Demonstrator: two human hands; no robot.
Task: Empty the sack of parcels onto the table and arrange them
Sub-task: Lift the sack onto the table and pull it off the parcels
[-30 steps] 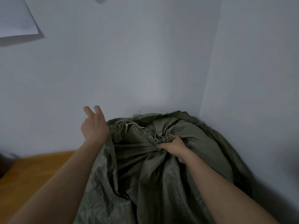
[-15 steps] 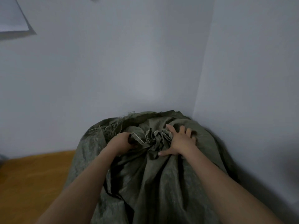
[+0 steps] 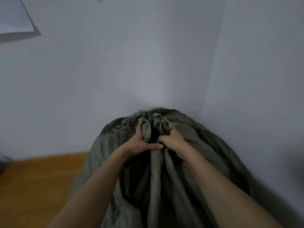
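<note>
Forearms reach in from the near edge over the grey-green sack (image 3: 189,170), which lies on the wooden table (image 3: 41,181) in the wall corner, its bulk spread below and toward the person. At its far top, the left hand (image 3: 139,143) and right hand (image 3: 172,140) each grip the bunched, frayed mouth, side by side and equally near. Emptying likely means lifting from there. Parcels are hidden inside; the sack's lower part is cut off by the frame.
</note>
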